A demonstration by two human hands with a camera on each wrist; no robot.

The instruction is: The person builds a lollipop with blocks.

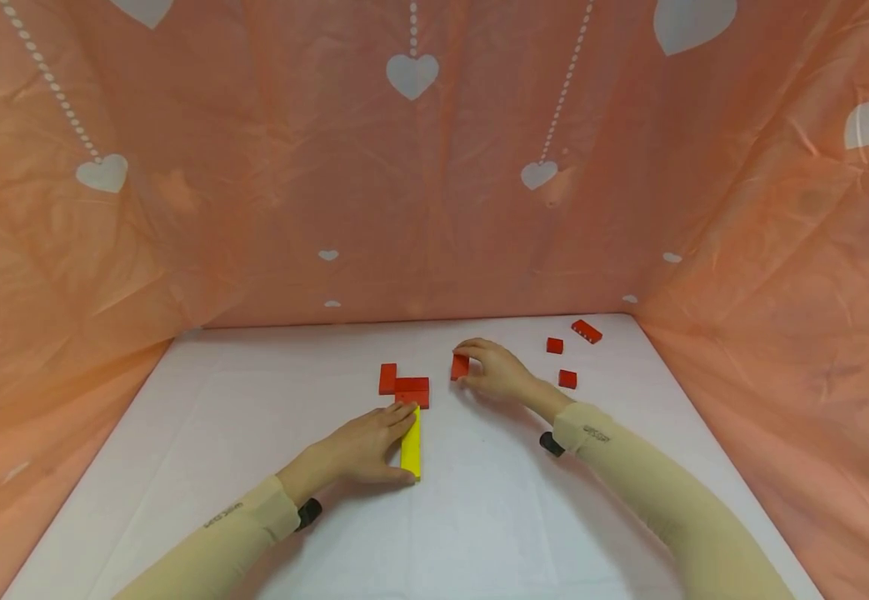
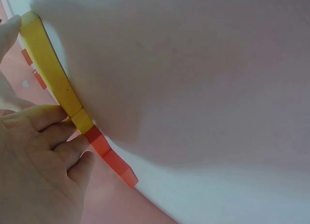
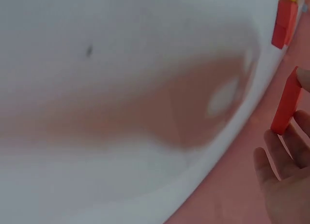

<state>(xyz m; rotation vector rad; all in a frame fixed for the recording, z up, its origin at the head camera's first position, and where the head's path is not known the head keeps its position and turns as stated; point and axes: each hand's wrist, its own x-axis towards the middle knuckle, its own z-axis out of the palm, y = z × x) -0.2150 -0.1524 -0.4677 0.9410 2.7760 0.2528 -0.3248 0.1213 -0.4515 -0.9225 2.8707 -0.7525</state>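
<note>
A long yellow block (image 1: 411,450) lies on the white table, pointing away from me. My left hand (image 1: 362,446) holds it lengthwise, thumb at the near end and fingers by the far end. Just beyond it are two red blocks (image 1: 412,385) side by side, with another red block (image 1: 387,379) at their left. In the left wrist view, a short yellow section (image 2: 82,121) shows between the long yellow block and the red ones. My right hand (image 1: 500,372) pinches a red block (image 3: 287,102) between thumb and fingers, raised off the table, right of the group.
Two small red cubes, one farther (image 1: 555,345) and one nearer (image 1: 567,379), lie at the back right. Beyond them is a red block with white dots (image 1: 586,332). A pink curtain (image 1: 434,208) with hearts surrounds the table's back and sides.
</note>
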